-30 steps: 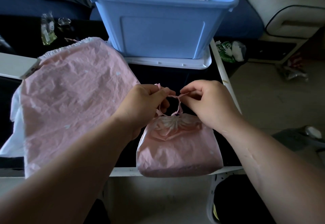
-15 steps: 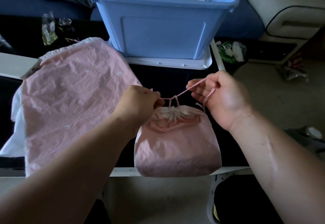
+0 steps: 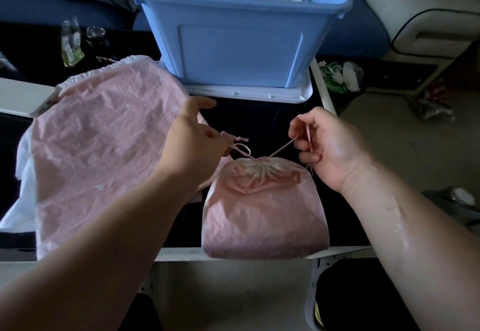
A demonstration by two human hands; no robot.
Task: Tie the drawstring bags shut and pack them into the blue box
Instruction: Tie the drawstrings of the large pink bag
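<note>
Cord [image 3: 281, 149] runs out of the puckered neck of the bag [image 3: 265, 214] in two thin pink strands, and you have one in each hand. Your left hand [image 3: 192, 146] pinches its strand between the thumb and curled fingers, just at ten o'clock of the neck, with a small loop and a frayed end sticking out past the fingertips; the index finger points loose toward twelve. Your right hand [image 3: 327, 149] pinches the other strand between thumb and forefinger at two o'clock of the neck. The rest of that strand drops across the curled fingers to the bag's shoulder.

The bag is crinkled pink plastic film, plump and rounded, its mouth drawn into a fan of pale pleats. It lies on the black table [image 3: 259, 123], its bottom overhanging the white edge at six o'clock.

At nine o'clock of it lies a flat bag [image 3: 104, 149], far larger, of the same wrinkled pink, with a white ruffled hem. At twelve o'clock stands the box [image 3: 239, 45], smooth blue plastic, on a white lid [image 3: 246, 94], with pale crumpled material inside.
</note>
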